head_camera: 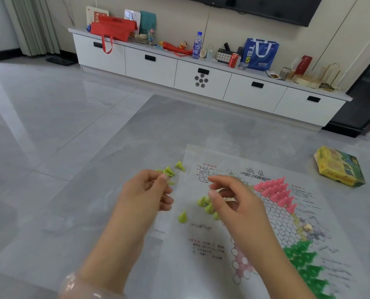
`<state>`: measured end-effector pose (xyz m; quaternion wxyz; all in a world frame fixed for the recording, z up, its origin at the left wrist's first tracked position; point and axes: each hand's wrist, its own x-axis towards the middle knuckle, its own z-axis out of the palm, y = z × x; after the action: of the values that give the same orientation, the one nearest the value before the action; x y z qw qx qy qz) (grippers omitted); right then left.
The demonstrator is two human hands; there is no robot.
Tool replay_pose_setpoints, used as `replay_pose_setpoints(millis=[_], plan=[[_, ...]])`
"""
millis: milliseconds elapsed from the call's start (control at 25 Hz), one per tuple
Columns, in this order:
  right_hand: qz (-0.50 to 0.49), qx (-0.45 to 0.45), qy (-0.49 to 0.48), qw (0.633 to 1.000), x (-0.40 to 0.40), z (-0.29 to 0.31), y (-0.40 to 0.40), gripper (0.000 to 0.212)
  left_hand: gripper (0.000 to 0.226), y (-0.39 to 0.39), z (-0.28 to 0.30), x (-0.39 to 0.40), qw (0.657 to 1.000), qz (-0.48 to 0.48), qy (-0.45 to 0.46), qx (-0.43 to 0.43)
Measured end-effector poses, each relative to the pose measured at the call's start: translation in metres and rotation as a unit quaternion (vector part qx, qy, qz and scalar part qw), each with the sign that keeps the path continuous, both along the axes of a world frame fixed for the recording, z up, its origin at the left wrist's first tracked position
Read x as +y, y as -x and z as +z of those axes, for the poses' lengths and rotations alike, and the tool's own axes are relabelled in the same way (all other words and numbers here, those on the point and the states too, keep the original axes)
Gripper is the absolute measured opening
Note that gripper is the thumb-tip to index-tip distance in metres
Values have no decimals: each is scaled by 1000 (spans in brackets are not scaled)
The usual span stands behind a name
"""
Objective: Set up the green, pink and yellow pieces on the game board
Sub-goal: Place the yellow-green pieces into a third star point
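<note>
Green pieces (304,262) crowd the board's (255,223) lower-right triangle. Above them at centre frame, the right hand (235,203) hovers over the board, fingers curled, thumb and forefinger pinched on something too small to name (possibly a yellow piece). Yellow pieces (203,207) lie just under it; more lie loose on the table (162,130) beyond the left hand (145,190), whose curled fingers pinch one. Pink pieces (275,190) fill the upper triangle. A game box (339,167) sits at right.

Bright, even daylight; soft glare on glossy grey tile floor (50,100); wide-angle bending at edges; motion blur bottom-right corner.
</note>
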<state>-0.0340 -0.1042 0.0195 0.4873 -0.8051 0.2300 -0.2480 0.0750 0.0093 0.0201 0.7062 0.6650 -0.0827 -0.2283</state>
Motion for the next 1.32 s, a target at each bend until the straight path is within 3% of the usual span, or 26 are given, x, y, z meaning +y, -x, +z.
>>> replay_pose_setpoints(millis=[80,200,280,400,520,760,920,1040,1120,1200,1320], plan=[[10,92,86,992,0,10,-17,31,25,-13,5,10,992,58,77,78],[112,257,240,930,-1,18,-65,60,26,-19,8,25,974,92,152,143],[152,345,261,889,-4,16,-95,75,24,-22,9,32,967,98,173,159],[181,390,264,864,-6,-3,-118,80,26,-28,13,38,969,117,162,145],[174,371,328,851,-2,-21,-129,60,26,-31,16,40,969,122,166,135],[161,263,367,878,5,-33,-130,16,25,-30,16,44,965,112,181,156],[129,240,313,910,0,-33,-129,11,24,-31,13,43,958,112,193,179],[81,209,184,957,-2,-21,-124,8,21,-31,9,40,941,116,222,229],[76,141,76,984,4,0,-115,15,19,-28,6,36,922,106,240,286],[136,89,34,986,19,24,-97,20,19,-24,4,30,902,78,246,345],[238,96,94,962,42,43,-70,21,24,-17,1,22,875,17,260,409]])
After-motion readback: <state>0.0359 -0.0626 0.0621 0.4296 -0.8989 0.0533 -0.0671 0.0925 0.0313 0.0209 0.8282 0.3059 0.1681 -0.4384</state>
